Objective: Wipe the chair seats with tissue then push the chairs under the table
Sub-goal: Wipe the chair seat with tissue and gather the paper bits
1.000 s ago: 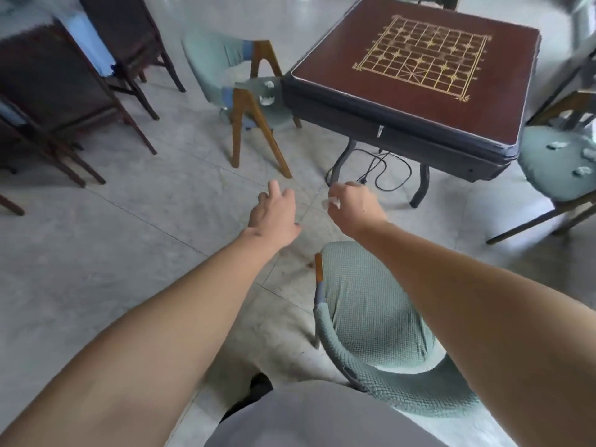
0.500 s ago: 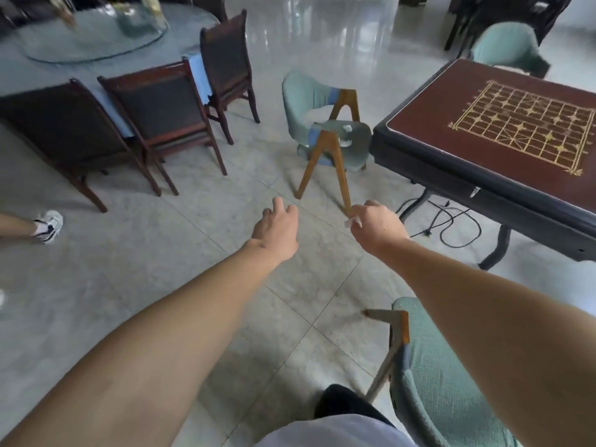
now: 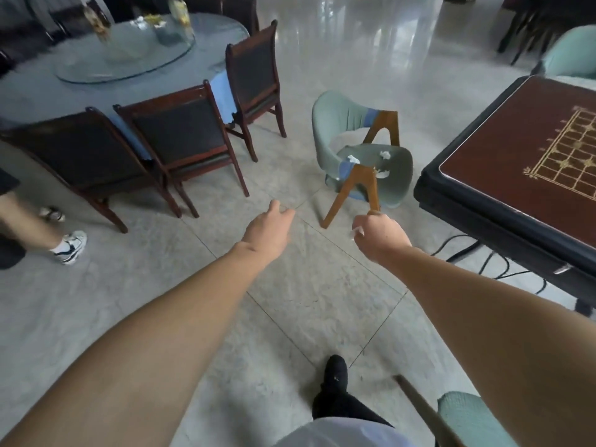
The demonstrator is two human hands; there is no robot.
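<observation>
A pale green chair (image 3: 332, 137) with wooden legs stands out from the square dark table (image 3: 503, 175), which has a chess grid on its top. Several crumpled white bits (image 3: 384, 154) lie on its seat. My right hand (image 3: 380, 235) is curled, and a small white tissue (image 3: 357, 233) shows at its fingers; it hangs in the air just in front of the chair's near leg. My left hand (image 3: 269, 229) reaches forward over the floor with loose fingers, holding nothing. Another green chair (image 3: 464, 417) shows at the bottom right, and a third one (image 3: 572, 56) behind the table.
A round table (image 3: 38, 88) with a glass turntable and dark wooden chairs (image 3: 180, 137) fills the upper left. Another person's leg and sneaker (image 3: 69, 245) are at the left edge. Black cables (image 3: 493, 266) lie under the square table. Tiled floor stretches between me and the chair.
My view has swung left and up: the square table slid to the right edge, the round table came into sight, and the chair beside me dropped to the corner. Both hands keep their poses.
</observation>
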